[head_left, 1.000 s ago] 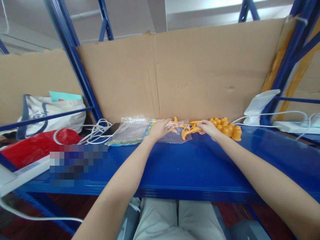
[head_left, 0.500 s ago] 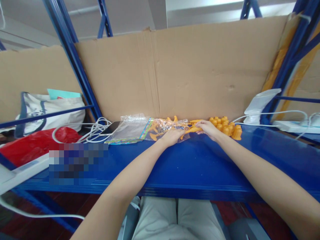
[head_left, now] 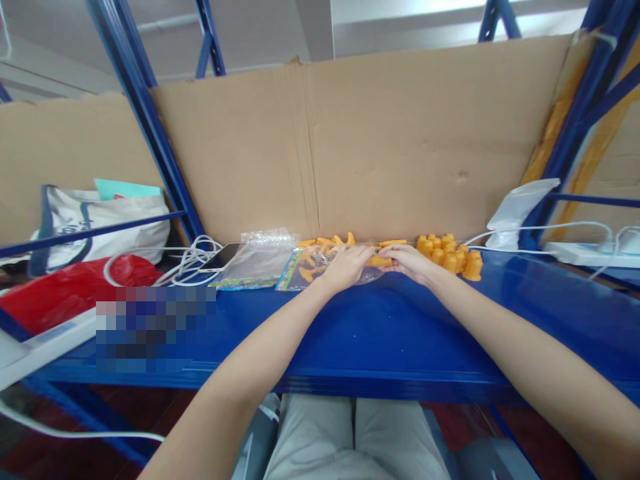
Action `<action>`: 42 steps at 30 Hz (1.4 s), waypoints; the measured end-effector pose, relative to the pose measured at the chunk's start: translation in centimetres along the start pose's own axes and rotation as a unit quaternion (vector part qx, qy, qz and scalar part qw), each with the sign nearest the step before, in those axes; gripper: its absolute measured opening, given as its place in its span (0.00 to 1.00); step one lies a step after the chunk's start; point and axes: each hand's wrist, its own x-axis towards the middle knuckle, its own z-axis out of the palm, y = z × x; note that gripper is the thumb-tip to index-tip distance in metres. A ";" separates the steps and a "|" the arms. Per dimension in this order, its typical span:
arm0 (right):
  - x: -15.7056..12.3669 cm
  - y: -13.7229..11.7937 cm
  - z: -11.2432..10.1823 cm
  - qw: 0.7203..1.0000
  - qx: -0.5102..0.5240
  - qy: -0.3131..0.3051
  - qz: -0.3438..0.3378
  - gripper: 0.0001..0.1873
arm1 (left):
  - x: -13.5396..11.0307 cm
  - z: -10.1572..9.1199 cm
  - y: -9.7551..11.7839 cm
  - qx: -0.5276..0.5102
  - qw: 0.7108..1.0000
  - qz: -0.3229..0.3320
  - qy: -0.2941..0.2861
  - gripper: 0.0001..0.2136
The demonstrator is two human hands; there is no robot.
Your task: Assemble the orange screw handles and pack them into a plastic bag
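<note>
My left hand (head_left: 345,265) rests on a clear plastic bag (head_left: 310,268) holding several orange plastic parts, its fingers curled over the bag's right end. My right hand (head_left: 406,260) meets it there, fingers closed on an orange part (head_left: 376,261) at the bag's mouth. More orange parts (head_left: 327,241) lie just behind the bag. A cluster of orange cup-shaped pieces (head_left: 450,253) stands to the right of my right hand. All lie on the blue shelf (head_left: 380,327) against a cardboard backing (head_left: 380,140).
A stack of empty clear bags (head_left: 255,261), a phone (head_left: 223,256) and coiled white cables (head_left: 170,261) lie to the left. Further left are a red bag (head_left: 65,287) and a white tote (head_left: 100,220). A white power strip (head_left: 590,252) sits at right.
My left hand slid right along the bag toward my right hand. The right hand drew a little left, bringing the orange part to the bag's mouth. The bag's left end now lies flat.
</note>
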 end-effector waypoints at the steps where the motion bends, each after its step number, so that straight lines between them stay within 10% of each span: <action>1: -0.1 -0.1 0.1 1.000 0.003 -0.005 0.007 0.10 | 0.0 -0.3 -0.2 0.011 1.000 -0.022 0.008 0.14; 11: 0.4 0.3 -0.2 0.999 0.021 -0.022 0.021 0.07 | -0.6 -5.0 -4.3 0.049 0.921 -0.380 0.066 0.17; 16: 0.6 0.6 -0.3 0.999 0.013 -0.021 0.022 0.07 | -1.2 -7.4 -6.3 0.040 0.870 -0.492 -0.018 0.24; 28: -0.2 0.1 0.0 0.999 0.021 -0.002 0.032 0.09 | -5.5 -6.7 -8.9 0.026 0.815 -0.565 -0.126 0.33; 42: 0.6 0.7 -0.4 0.999 -0.036 -0.007 -0.009 0.07 | -4.4 -6.5 -8.0 -0.297 0.766 -0.569 0.019 0.09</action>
